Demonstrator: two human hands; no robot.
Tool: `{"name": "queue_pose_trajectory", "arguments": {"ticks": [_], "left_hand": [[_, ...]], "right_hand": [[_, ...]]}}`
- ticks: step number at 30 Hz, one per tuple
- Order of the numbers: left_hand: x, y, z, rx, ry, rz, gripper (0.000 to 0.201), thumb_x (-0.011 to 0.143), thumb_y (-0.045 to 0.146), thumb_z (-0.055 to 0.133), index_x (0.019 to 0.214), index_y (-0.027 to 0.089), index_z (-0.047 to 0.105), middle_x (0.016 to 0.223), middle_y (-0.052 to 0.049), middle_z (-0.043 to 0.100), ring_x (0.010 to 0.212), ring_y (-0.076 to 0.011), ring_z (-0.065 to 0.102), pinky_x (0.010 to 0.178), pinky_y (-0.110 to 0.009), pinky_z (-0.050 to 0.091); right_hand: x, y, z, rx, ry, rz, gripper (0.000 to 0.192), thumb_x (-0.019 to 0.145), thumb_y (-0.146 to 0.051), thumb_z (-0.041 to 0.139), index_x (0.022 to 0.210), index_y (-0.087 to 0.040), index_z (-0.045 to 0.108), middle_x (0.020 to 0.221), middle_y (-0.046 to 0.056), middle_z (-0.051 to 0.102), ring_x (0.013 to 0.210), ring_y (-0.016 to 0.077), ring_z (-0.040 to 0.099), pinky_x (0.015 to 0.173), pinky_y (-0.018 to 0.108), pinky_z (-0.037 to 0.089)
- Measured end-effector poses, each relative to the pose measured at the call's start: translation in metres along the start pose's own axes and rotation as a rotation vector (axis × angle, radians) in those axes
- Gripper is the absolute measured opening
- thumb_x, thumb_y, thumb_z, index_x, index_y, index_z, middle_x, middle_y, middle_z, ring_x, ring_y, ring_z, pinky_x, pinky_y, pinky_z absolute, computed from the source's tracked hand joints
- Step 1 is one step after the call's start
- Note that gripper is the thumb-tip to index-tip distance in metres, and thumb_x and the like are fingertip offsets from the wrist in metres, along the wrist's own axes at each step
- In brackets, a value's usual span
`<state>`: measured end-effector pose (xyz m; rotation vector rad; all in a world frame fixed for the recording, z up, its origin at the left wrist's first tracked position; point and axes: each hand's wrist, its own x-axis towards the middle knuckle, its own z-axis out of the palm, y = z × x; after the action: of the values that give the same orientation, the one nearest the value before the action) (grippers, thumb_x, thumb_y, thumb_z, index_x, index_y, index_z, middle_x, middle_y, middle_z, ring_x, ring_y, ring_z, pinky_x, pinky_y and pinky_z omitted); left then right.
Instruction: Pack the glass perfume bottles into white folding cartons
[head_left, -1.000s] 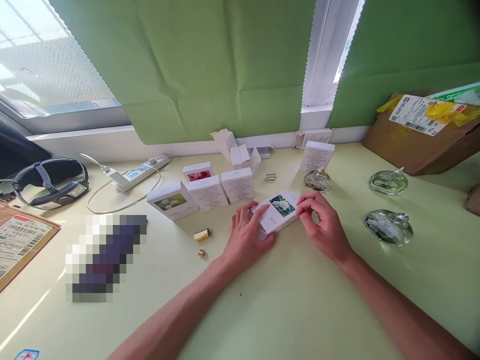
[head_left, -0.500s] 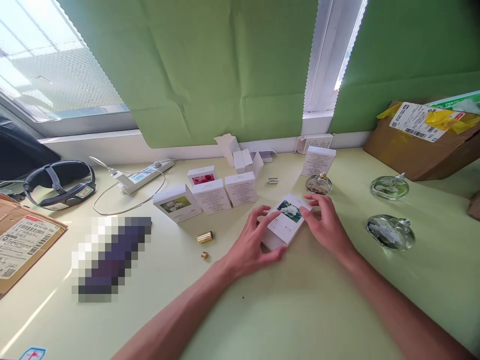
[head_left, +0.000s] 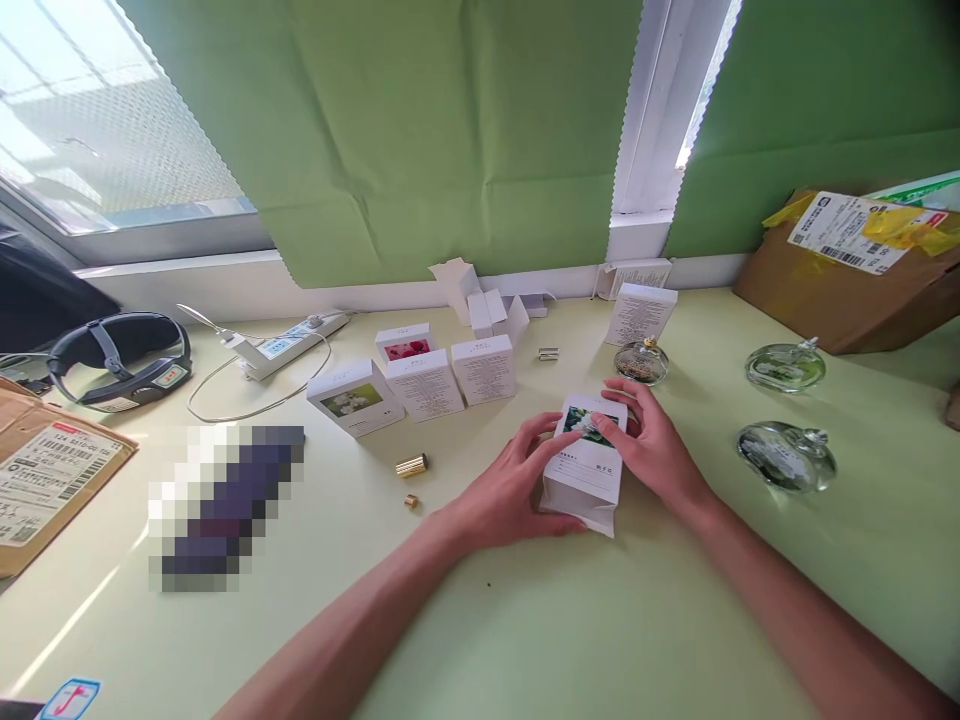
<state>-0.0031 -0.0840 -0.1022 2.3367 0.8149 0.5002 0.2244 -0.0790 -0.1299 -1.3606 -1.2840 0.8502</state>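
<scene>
A white perfume box (head_left: 583, 474) with a white-flower picture lies on the table between my hands, its near end flap hanging out. My left hand (head_left: 511, 490) grips its left side, the thumb by the flap and a finger on top. My right hand (head_left: 658, 448) holds the right side, thumb resting on the picture and fingers at the far edge. Past my right hand stands a round glass perfume bottle (head_left: 640, 364) with a gold neck. Two more glass bottles, one upper (head_left: 784, 369) and one lower (head_left: 786, 458), lie to the right.
Several white boxes (head_left: 424, 390) stand left of centre; another box (head_left: 643, 314) stands behind the gold-necked bottle. A gold cap (head_left: 412, 465), a small gold ring (head_left: 411, 502) and a silver cap (head_left: 548, 354) lie loose. Cartons (head_left: 847, 280), a power strip (head_left: 292, 345) and a headset (head_left: 120, 362) surround them.
The box has turned to point more straight toward me, and its near end flap now shows unfolded. My hands have turned with it, keeping hold. The camera view has shifted slightly.
</scene>
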Motion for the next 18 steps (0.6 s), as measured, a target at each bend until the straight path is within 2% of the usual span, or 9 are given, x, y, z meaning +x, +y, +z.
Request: {"name": "queue_pose_trajectory", "arguments": {"ticks": [4,9,12,15,18], "left_hand": [[-0.0001,-0.0034,0.0022,0.004,0.063,0.005,0.077,0.081,0.048,0.073,0.146,0.032,0.035,0.155,-0.011,0.026,0.139,-0.029,0.04,0.113,-0.047,0.041],[-0.0014,-0.0029,0.0022,-0.024,0.146,0.026,0.053,0.091,0.047,0.061,0.137,0.029,0.044,0.147,-0.012,0.036,0.123,-0.0231,0.054,0.102,-0.039,0.05],[-0.0017,-0.003,0.003,-0.038,0.259,-0.01,0.054,0.087,0.05,0.065,0.131,0.026,0.047,0.136,-0.013,0.045,0.112,-0.0215,0.058,0.093,-0.037,0.053],[-0.0014,-0.004,0.0042,-0.046,0.398,-0.059,0.06,0.077,0.055,0.075,0.121,0.023,0.05,0.117,-0.009,0.055,0.102,-0.0202,0.059,0.088,-0.036,0.053],[-0.0006,-0.0039,0.0045,-0.097,0.439,-0.08,0.054,0.076,0.052,0.077,0.113,0.022,0.051,0.1,-0.002,0.064,0.096,-0.0181,0.063,0.087,-0.034,0.052]], "right_hand": [[0.0034,-0.0043,-0.0047,0.193,0.087,0.051,0.06,0.075,-0.042,0.078,0.126,-0.032,0.048,0.133,0.007,0.059,0.135,0.025,0.048,0.107,0.045,0.048],[0.0053,-0.0024,-0.0084,0.196,0.095,0.115,0.061,0.074,-0.045,0.08,0.124,-0.03,0.049,0.133,0.01,0.058,0.132,0.0271,0.052,0.105,0.046,0.051],[0.0037,-0.0014,-0.0063,0.164,0.056,0.106,0.059,0.077,-0.047,0.077,0.126,-0.03,0.049,0.134,0.01,0.058,0.131,0.0274,0.053,0.105,0.047,0.05],[0.0011,-0.0045,-0.0046,0.129,0.024,0.083,0.052,0.081,-0.048,0.072,0.126,-0.031,0.052,0.14,0.007,0.056,0.134,0.0275,0.05,0.107,0.047,0.049],[-0.0013,-0.0091,-0.0047,0.103,0.023,0.087,0.057,0.08,-0.047,0.074,0.131,-0.034,0.052,0.142,0.005,0.056,0.136,0.0291,0.048,0.106,0.047,0.05]]}}
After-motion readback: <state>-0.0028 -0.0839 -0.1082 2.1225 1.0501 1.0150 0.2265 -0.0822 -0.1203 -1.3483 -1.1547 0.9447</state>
